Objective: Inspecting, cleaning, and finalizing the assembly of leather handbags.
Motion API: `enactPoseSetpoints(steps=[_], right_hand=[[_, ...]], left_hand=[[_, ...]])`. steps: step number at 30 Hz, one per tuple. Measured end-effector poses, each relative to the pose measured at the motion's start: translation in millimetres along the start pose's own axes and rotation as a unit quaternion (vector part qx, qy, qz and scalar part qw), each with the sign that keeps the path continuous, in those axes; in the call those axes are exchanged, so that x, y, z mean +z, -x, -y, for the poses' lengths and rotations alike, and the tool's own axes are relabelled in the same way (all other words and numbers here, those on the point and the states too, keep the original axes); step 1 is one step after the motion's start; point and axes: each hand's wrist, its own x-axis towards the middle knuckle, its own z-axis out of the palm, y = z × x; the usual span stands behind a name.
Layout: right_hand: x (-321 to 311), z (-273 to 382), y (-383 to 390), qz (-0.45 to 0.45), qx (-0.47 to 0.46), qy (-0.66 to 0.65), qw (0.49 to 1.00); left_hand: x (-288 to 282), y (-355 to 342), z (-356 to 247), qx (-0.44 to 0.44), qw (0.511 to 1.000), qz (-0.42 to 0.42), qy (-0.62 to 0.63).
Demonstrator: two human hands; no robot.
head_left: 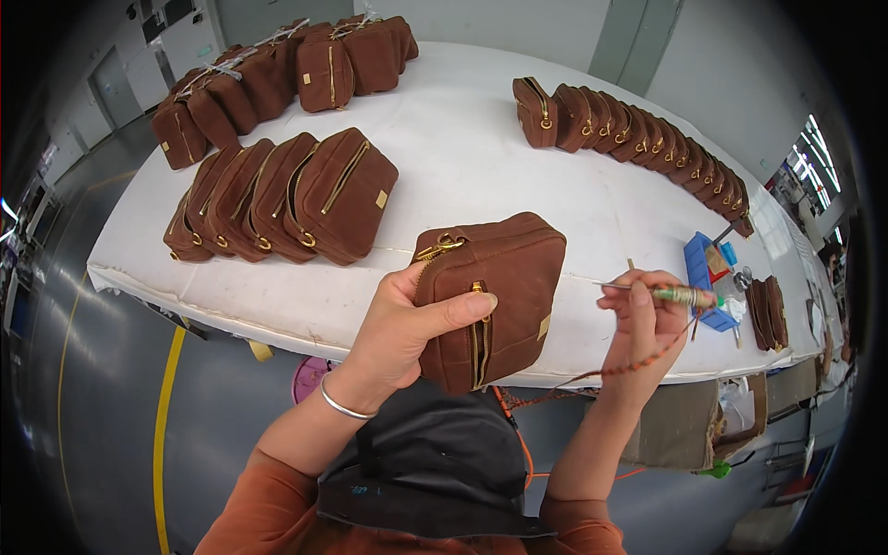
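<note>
In front of me, at the table's near edge, my left hand grips a small brown zippered bag. The thumb presses on the front beside a gold zipper, which is partly open, and the fingers go behind the bag out of sight. A gold clasp sits at its top left corner. To the right, apart from the bag, my right hand is closed on a thin-tipped corded tool like a soldering iron. Its handle is wrapped, its metal tip points left toward the bag, and an orange-brown cord trails below.
Several matching bags stand in a row at left, with wrapped ones behind. Another row of bags runs along the far right. A blue bin of small items and brown pieces lie right on the white table.
</note>
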Motion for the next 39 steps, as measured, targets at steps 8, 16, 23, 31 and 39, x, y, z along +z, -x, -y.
enactPoseSetpoints(steps=[8, 16, 23, 31, 39], right_hand=[[47.9, 0.5, 35.7, 0.127, 0.015, -0.106, 0.986], [52.6, -0.4, 35.1, 0.14, 0.008, -0.087, 0.986], [52.6, -3.2, 35.1, 0.126, -0.004, -0.07, 0.99], [59.5, -31.2, 38.0, 0.131, -0.386, 0.125, 0.905], [74.0, -50.6, 18.1, 0.177, -0.31, 0.134, 0.924]], left_hand=[[7.4, 7.4, 0.3, 0.013, 0.999, 0.031, -0.012], [4.2, 9.1, -0.4, 0.014, 0.999, 0.034, -0.02], [5.4, 6.3, -0.2, 0.015, 0.999, 0.038, -0.016], [0.2, 6.9, 5.9, 0.015, 0.999, 0.033, -0.003], [-21.5, -17.7, 16.4, 0.036, 0.998, -0.011, 0.057]])
